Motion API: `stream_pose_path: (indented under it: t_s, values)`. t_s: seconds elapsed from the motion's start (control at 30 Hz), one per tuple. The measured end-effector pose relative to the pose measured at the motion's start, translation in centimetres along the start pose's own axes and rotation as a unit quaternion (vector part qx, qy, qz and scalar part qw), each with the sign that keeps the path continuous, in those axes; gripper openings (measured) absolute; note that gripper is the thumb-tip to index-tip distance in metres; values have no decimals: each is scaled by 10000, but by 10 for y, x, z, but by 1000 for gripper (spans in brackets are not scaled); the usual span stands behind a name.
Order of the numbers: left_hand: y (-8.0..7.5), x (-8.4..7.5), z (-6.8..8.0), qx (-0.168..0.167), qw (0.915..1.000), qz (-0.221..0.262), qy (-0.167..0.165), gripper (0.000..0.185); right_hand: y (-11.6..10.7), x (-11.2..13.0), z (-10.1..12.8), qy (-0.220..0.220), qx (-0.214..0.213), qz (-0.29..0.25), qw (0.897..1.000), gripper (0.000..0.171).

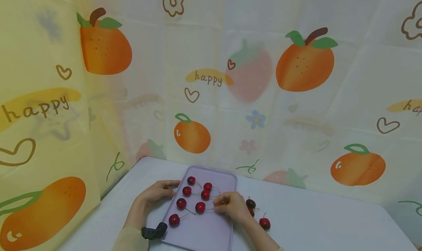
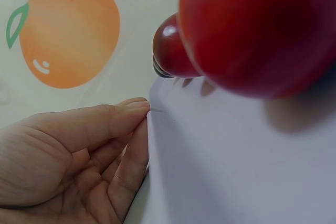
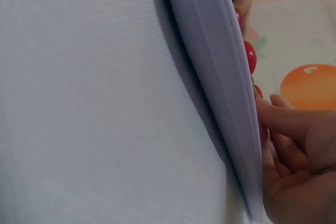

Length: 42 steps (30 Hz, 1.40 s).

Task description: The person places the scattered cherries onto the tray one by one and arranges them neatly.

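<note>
A pale purple tray [image 1: 211, 229] carries several red cherries with thin green stems. At its left rim is my left hand [image 1: 158, 191]; in the left wrist view the thumb and fingers of the left hand [image 2: 89, 150] pinch the tray's edge, beside two large, close cherries. Over the right part of the tray, my right hand [image 1: 232, 206] pinches the stem end of a cherry [image 1: 200, 207] lying on the tray. The right wrist view shows the right hand [image 3: 299, 150] behind the tray's raised side [image 3: 215, 66], which hides part of its fingers.
Right of the tray, a dark cherry [image 1: 250, 203] and a red cherry [image 1: 265, 223] lie on the white table [image 1: 316, 221], with another partly hidden by my right hand. A fruit-printed curtain [image 1: 211, 42] stands behind and to the left. A black band [image 1: 154, 232] circles my left wrist.
</note>
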<state>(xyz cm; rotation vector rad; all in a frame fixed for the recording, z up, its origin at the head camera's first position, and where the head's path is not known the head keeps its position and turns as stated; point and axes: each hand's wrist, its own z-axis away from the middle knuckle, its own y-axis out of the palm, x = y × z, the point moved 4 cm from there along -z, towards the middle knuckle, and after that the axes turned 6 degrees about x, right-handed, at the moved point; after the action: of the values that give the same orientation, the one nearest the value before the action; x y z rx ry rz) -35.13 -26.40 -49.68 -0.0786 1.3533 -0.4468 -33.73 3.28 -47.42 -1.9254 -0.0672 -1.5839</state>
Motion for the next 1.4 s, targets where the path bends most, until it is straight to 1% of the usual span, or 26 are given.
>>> stream_pose_path:
  t_s: [0.17, 0.33, 0.6, 0.8, 0.93, 1.13, 1.33, 1.4]
  values:
    - [-1, 0, 1, -115, 9999, -66, -15, 47, 0, 2, 1, 48, -4, -15, 10000, 14]
    - [0, -1, 3, -144, 9999, -58, -25, 46, 0, 2, 2, 172, -33, -8, 9998, 16]
    - [1, -1, 3, -38, 9999, -108, 117, 48, 0, 2, 3, 223, -35, -74, 9997, 17]
    - [1, -2, 3, -44, 9999, -130, 74, 48, -2, 4, 3, 200, -30, -173, 9996, 17]
    - [1, -2, 4, 30, 9999, -55, 146, 48, -3, 4, 3, 239, -55, -120, 9996, 17]
    - [1, -3, 6, 88, 9997, -39, 211, 48, -9, 8, 5, 347, -134, -111, 9992, 17]
    - [0, -4, 6, 122, 9996, -49, 240, 47, -18, 15, 7, 139, -286, -121, 9994, 20]
    - [0, -5, 6, 119, 9996, -51, 244, 47, -24, 17, 9, 138, -346, -130, 9992, 22]
